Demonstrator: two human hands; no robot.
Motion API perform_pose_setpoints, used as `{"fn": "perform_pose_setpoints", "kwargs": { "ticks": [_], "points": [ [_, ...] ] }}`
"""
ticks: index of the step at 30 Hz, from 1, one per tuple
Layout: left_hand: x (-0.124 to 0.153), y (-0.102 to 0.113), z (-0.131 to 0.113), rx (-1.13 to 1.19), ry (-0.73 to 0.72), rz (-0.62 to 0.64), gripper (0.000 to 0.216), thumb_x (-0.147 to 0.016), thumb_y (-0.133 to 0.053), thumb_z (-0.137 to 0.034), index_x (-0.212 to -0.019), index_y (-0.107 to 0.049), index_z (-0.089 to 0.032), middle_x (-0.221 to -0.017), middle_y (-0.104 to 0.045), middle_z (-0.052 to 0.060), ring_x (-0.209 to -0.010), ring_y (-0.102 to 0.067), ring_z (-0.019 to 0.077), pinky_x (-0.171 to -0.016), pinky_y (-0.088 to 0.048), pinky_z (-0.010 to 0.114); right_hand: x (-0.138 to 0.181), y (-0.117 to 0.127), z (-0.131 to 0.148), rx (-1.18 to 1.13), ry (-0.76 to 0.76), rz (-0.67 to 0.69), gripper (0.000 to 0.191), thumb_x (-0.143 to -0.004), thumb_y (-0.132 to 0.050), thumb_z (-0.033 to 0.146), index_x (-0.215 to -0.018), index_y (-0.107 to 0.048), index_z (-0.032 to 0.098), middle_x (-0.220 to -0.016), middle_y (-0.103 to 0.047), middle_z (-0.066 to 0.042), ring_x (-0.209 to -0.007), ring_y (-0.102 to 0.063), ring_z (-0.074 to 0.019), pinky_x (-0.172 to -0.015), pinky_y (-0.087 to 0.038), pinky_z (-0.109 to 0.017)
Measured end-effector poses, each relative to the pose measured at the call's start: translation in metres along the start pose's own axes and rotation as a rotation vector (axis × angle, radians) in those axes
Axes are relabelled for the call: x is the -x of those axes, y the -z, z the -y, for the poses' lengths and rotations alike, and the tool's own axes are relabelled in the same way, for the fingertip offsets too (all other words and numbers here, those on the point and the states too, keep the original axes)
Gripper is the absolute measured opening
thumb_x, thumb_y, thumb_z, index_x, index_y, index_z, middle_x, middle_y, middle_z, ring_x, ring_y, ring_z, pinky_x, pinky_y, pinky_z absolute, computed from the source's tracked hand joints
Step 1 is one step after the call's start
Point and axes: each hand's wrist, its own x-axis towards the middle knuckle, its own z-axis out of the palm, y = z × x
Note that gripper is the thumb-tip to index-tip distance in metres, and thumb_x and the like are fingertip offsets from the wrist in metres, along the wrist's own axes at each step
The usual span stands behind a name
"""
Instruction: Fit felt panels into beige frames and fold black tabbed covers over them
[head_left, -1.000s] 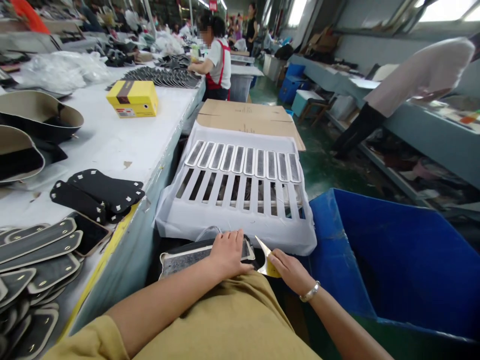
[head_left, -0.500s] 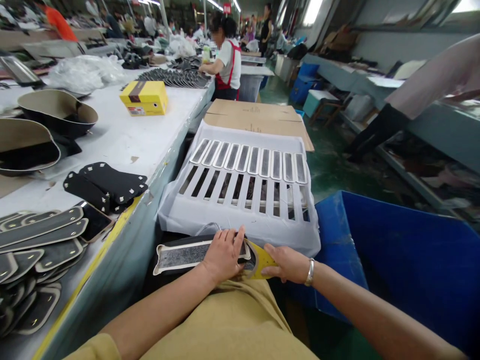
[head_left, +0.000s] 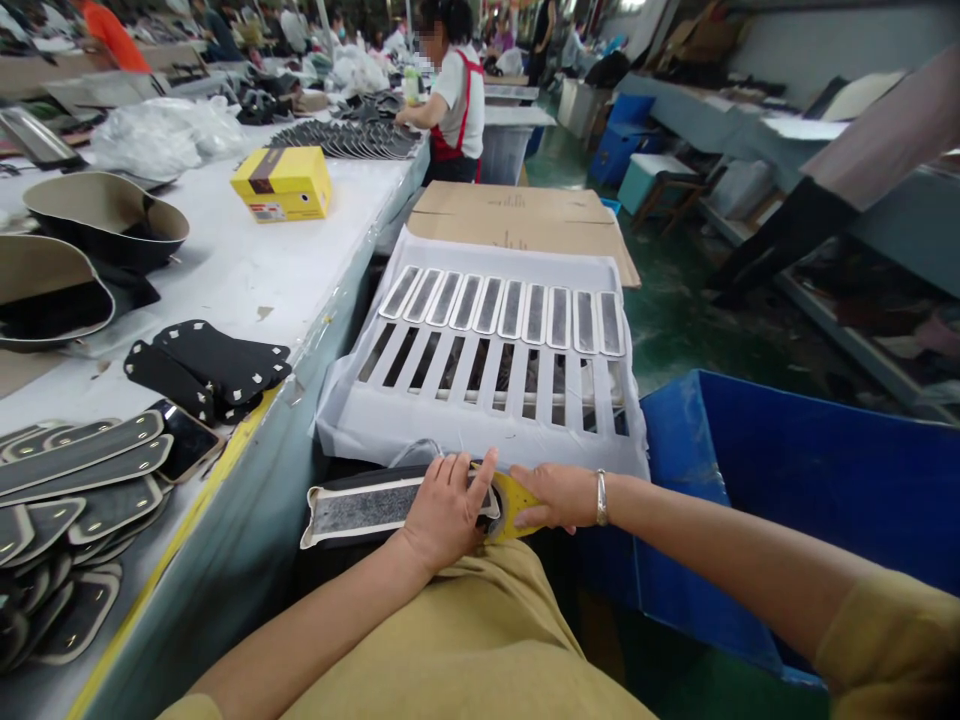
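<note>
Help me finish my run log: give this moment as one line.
left hand: spread over pale-edged strip | right hand: gripping yellow item at strip's right end | around: white rack ahead, blue bin at right

A single head-worn camera is looking forward and steeply down from above the wearer's own yellow shirt, which is filling the edge at 6 o'clock. It is sitting close over the hands, which are showing just beyond that shirt. The wide view is taking in the bench at 9 o'clock and a blue bin at 4 o'clock, and is reaching far down the workroom at 12 o'clock, past a co-worker.
</note>
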Motion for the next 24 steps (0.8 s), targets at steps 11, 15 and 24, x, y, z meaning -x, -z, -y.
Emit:
{"fn": "perform_pose_setpoints", "kwargs": {
  "ticks": [11,15,24],
  "points": [
    [0.002,-0.005,0.001,0.014,0.015,-0.011,0.085,-0.069,-0.053,-0.021,-0.143,-0.014,-0.015,-0.120,-0.045,0.018,-0.109,-0.044,0.0313,-0.094,-0.033,0.046,-0.007,0.008,0.000,0.115,0.070,0.053,0.050,-0.078,-0.050,0.051,-0.108,-0.042,0.012,-0.049,-0.052,0.005,-0.039,-0.053,-0.0146,-0.044,-0.039,-0.024],
    [0.001,-0.006,0.002,0.023,0.020,-0.008,0.083,-0.069,-0.052,-0.020,-0.143,-0.014,-0.017,-0.120,-0.045,0.018,-0.109,-0.044,0.0307,-0.095,-0.033,0.046,-0.009,0.011,0.001,0.156,0.074,0.067,0.049,-0.077,-0.050,0.052,-0.107,-0.042,0.013,-0.048,-0.051,0.005,-0.039,-0.053,-0.0148,-0.044,-0.038,-0.024],
    [-0.001,-0.003,0.003,0.040,0.026,0.010,0.083,-0.068,-0.053,-0.020,-0.143,-0.016,-0.018,-0.119,-0.045,0.017,-0.109,-0.043,0.0308,-0.095,-0.033,0.046,-0.012,0.018,0.006,0.035,0.085,0.209,0.050,-0.077,-0.051,0.050,-0.109,-0.039,0.014,-0.053,-0.054,0.004,-0.041,-0.055,-0.0146,-0.043,-0.042,-0.024]
  ]
}}
